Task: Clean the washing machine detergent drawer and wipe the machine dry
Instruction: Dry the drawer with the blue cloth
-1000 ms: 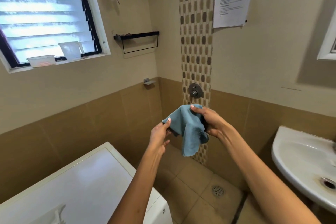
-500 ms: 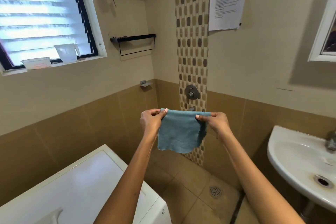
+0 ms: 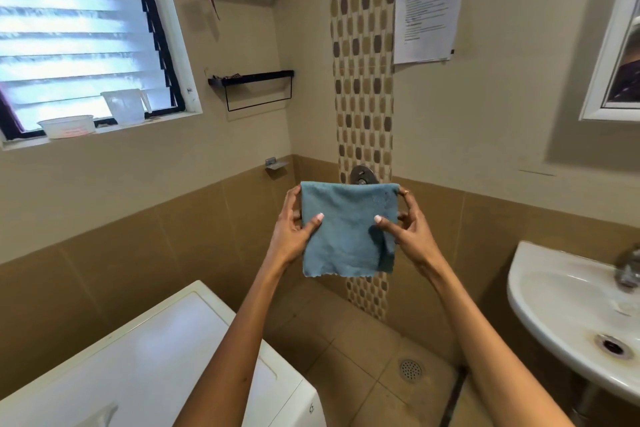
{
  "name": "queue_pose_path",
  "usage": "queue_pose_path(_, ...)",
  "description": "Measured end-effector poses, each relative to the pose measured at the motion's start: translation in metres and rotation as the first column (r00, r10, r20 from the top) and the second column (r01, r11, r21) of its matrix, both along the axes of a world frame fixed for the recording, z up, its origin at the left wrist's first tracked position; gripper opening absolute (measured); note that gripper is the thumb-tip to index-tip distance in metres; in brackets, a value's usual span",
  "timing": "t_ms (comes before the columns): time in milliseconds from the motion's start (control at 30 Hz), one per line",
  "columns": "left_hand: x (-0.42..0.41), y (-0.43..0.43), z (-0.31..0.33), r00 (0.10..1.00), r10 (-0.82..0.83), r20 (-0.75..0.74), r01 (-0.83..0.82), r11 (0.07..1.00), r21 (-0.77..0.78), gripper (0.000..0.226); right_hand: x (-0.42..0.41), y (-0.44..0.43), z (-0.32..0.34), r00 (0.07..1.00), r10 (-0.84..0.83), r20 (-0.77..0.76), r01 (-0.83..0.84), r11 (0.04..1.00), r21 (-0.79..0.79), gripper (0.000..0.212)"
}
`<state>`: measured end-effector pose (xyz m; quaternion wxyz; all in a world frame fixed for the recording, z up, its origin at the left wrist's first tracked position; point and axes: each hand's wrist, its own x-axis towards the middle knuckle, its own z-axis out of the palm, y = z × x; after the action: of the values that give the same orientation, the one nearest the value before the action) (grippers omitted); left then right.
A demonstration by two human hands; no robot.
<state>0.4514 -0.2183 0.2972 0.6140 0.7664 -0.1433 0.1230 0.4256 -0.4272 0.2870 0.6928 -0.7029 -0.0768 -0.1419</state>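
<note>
A blue cloth (image 3: 348, 229) hangs flat in the air in front of me, folded into a rough square. My left hand (image 3: 294, 225) grips its left edge, thumb on the front. My right hand (image 3: 408, 225) grips its right edge the same way. The white washing machine (image 3: 145, 357) stands below at the lower left, its flat top facing up; its front with the detergent drawer is out of sight.
A white sink (image 3: 554, 315) with a tap juts from the right wall. A floor drain (image 3: 411, 369) sits in the tiled floor. On the window sill stand a tub (image 3: 66, 126) and a clear jug (image 3: 125, 106). Two black shelves (image 3: 252, 78) hang on the far wall.
The cloth went from bunched up to spread flat between both hands. My hands shifted from pinching its top corners to holding its side edges, and the cloth now looks wider.
</note>
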Motion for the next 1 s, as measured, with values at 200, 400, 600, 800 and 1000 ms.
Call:
queue_pose_path(200,0.002,0.003,-0.003,0.984,-0.058,-0.167,0.066,0.997,0.042,0.067,0.003,-0.009,-0.006,0.971,0.168,-0.169,-0.167,0.986,0.023,0.088)
queue_pose_path(400,0.001,-0.004,-0.002,0.895,-0.011,-0.446,-0.122,0.955,-0.269,0.057,0.009,-0.009,-0.003,0.901,-0.071,-0.428,0.141,0.981,0.132,0.066)
queue_pose_path(600,0.001,-0.013,0.004,0.931,-0.178,-0.317,0.158,0.983,-0.089,0.044,-0.010,-0.031,0.010,0.961,-0.096,-0.258,0.029,0.967,-0.253,0.040)
queue_pose_path(800,0.004,-0.066,0.000,0.999,-0.040,0.030,0.021,0.881,0.473,0.022,-0.027,-0.063,0.007,0.900,-0.412,-0.140,0.226,0.718,-0.658,0.022)
queue_pose_path(1000,0.007,-0.145,-0.011,0.956,-0.244,-0.162,0.284,0.910,0.302,0.010,-0.069,-0.132,0.000,0.852,-0.473,-0.224,0.374,0.849,-0.373,0.008)
